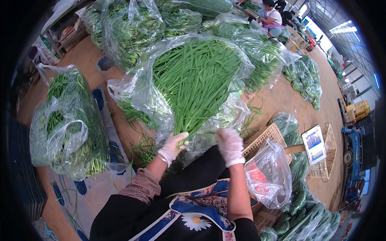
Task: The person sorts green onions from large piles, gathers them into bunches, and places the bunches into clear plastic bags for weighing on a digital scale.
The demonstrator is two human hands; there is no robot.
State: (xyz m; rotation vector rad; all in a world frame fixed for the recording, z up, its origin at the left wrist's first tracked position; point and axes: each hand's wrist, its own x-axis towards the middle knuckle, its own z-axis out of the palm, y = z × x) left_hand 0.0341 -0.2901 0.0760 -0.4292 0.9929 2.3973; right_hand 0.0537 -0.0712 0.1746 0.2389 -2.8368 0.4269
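Your left hand, gloved, has its fingers wrapped around the stem end of a fanned bunch of green chives, held above your lap; your right hand, gloved, rests fingers curled together on the clear plastic bag around the bunch; a woven basket sits just right.

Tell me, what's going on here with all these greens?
A person in thin white gloves is handling a big fan-shaped bunch of long green stalks lying in an opened clear plastic bag. The left hand grips the bunch at its narrow base, while the right hand rests at the bag's edge beside it. More bagged greens sit on the floor around, and a woven basket stands to the right.
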